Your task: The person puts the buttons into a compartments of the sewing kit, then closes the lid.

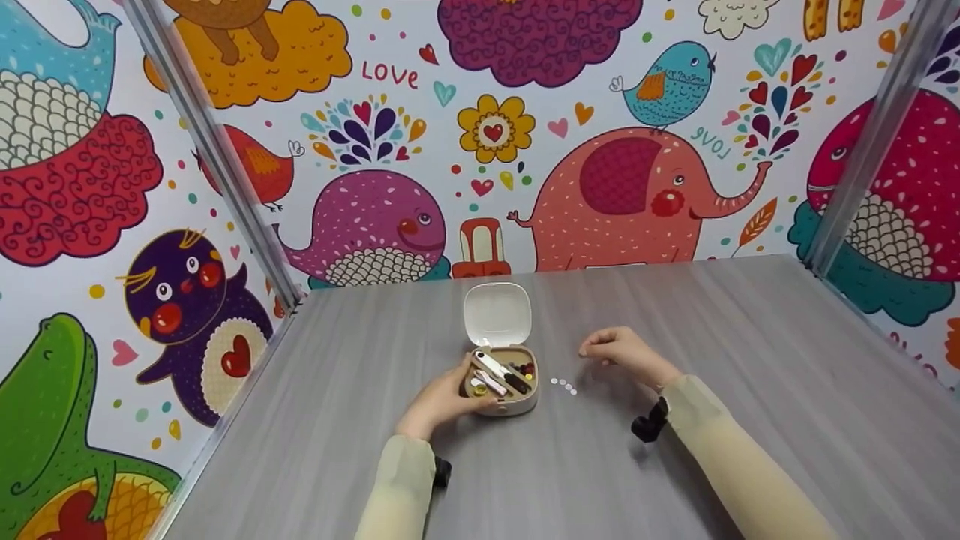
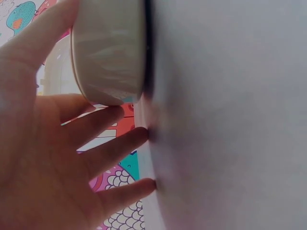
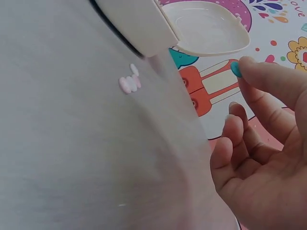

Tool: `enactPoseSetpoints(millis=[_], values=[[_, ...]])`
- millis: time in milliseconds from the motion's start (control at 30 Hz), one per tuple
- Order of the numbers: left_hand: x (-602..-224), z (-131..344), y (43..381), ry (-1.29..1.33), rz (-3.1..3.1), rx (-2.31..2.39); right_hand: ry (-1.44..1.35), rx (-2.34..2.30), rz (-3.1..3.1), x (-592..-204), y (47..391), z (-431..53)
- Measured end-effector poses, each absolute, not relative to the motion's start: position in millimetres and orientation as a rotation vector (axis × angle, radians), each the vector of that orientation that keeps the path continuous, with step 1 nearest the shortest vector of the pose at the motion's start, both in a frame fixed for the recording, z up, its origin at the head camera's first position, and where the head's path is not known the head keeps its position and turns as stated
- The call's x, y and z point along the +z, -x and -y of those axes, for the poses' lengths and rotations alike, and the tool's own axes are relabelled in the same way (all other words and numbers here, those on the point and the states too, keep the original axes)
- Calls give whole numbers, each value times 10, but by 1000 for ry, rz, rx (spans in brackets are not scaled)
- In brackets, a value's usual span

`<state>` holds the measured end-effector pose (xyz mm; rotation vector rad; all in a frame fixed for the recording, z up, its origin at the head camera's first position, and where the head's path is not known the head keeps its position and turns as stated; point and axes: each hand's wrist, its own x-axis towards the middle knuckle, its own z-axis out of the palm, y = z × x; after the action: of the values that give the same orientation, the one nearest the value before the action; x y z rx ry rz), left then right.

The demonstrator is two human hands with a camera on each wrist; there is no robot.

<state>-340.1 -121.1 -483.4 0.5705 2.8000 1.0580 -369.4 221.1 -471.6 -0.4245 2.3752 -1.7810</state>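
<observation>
A small cream sewing kit box (image 1: 517,405) stands on the table with its lid (image 1: 497,315) raised. Inside, a white-and-dark tool (image 1: 501,371) lies across the middle, beside small colourful pieces in compartments. My left hand (image 1: 442,401) grips the left side of the box between thumb and index finger; the other fingers spread toward the tabletop in the left wrist view. To the right, my right hand (image 1: 626,352) is raised over the table. Its thumb and index finger pinch a small teal button (image 3: 235,69), clearest in the right wrist view. Several pale buttons (image 1: 563,385) lie right of the box.
The grey table (image 1: 337,360) meets a cartoon-printed wall (image 1: 487,97) at the back, with another printed panel on the left. Metal posts (image 1: 217,157) stand at the corners. A black wrist camera (image 1: 649,421) is strapped at the right wrist.
</observation>
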Motion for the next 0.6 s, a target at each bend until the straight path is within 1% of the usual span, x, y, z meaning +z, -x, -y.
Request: enactPoseSetpoints(millis=[200,600], values=[[-4820,1214,3394,-611,-2801,1059,401,-1789,-2364,-4661,3724,-2199],[-4811,1193,3394,-589,-2781,1066,437,-1789,-2362,-4563,3753,-2162]])
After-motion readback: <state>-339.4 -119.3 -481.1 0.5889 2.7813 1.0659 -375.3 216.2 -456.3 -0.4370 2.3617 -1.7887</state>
